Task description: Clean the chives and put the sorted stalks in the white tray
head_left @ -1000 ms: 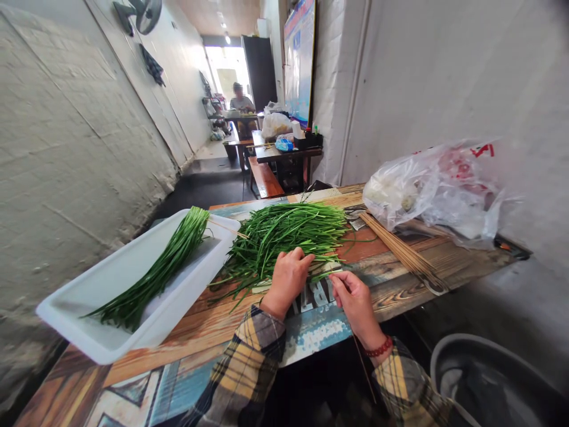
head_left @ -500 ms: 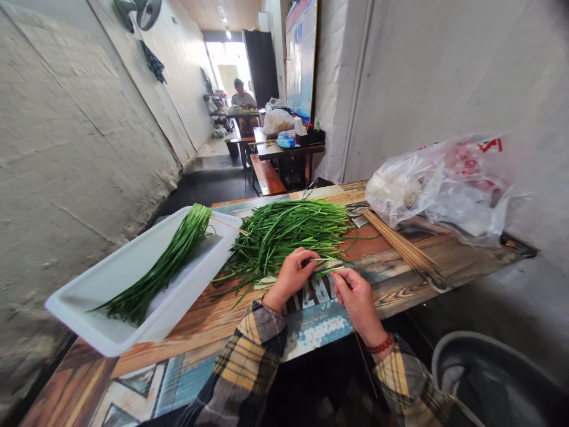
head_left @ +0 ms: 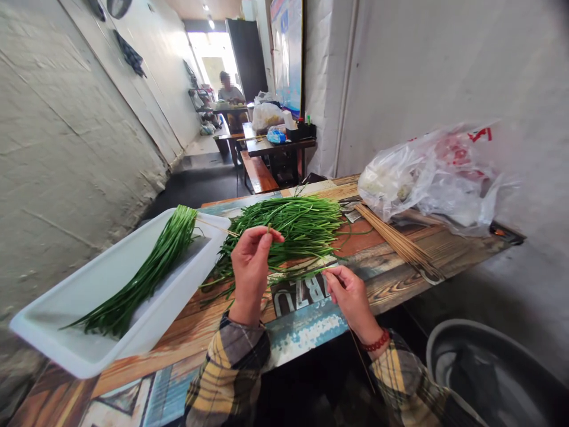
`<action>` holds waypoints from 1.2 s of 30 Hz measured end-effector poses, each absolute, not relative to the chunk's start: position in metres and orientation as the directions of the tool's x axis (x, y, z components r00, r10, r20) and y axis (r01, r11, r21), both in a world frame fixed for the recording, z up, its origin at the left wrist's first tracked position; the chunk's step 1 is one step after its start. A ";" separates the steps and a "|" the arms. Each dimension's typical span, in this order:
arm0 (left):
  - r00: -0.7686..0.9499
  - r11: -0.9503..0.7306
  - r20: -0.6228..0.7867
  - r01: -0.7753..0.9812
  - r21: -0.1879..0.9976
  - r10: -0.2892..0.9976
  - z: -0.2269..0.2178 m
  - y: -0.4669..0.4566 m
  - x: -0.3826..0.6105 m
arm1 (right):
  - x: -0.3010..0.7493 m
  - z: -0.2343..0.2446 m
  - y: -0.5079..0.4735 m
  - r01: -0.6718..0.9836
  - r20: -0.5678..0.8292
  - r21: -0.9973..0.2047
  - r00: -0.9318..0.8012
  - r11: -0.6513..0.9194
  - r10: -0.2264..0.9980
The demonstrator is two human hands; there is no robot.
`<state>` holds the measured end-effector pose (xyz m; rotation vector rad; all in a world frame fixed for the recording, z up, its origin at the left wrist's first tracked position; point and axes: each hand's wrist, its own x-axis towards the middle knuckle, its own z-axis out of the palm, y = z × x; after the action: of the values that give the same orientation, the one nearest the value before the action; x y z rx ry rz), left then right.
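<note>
My right hand [head_left: 351, 296] is pinched shut, with a thin bamboo skewer [head_left: 364, 365] running down from it past the table edge. A garlic chive strand reaches its fingertips from the left. Raised in front of the chive pile [head_left: 297, 225], my left hand [head_left: 251, 270] is closed thumb to finger; a tiny bit shows at the thumb tip, too small to name. To the left, a white tray [head_left: 178, 302] holds a chive bundle [head_left: 146, 273], its cut ends at the far side with a skewer [head_left: 217, 227] sticking out.
A sheaf of bamboo skewers [head_left: 395, 237] lies right of the pile. Behind it sits a clear plastic bag [head_left: 427, 178]. A dark tub [head_left: 489, 373] stands below the table at right. Farther back are another table [head_left: 284, 145], a bench [head_left: 258, 172] and a seated person [head_left: 230, 92].
My left hand has moved left and up, away from my right hand. The right hand keeps its pinch on the skewer. The view has shifted slightly right.
</note>
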<state>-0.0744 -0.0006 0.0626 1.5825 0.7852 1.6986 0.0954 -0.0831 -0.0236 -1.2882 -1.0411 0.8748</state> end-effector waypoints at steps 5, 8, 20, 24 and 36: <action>-0.021 -0.668 0.694 0.249 0.701 0.720 0.059 0.001 -0.070 | 0.095 -0.024 -0.086 0.065 0.111 -0.993 0.300 0.095 0.948; 0.263 -0.619 0.560 0.319 0.718 0.786 0.039 0.002 -0.051 | 0.096 -0.026 -0.088 0.071 0.120 -0.992 0.302 0.103 0.946; 0.523 -0.274 0.176 0.116 0.955 0.834 0.013 -0.004 -0.038 | 0.099 -0.024 -0.092 0.036 0.127 -0.992 0.280 0.122 0.952; 0.527 -0.264 0.157 0.134 0.955 0.835 0.017 -0.006 -0.037 | 0.099 -0.024 -0.090 0.007 0.112 -0.993 0.276 0.114 0.955; 0.507 -0.226 0.124 0.145 0.963 0.853 0.021 -0.009 -0.038 | 0.101 -0.027 -0.093 0.063 0.099 -0.994 0.299 0.084 0.949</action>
<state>-0.0380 -0.0086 0.0209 1.6895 0.8555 0.8344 0.1007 -0.0930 -0.0267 -1.3065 -1.0575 0.8912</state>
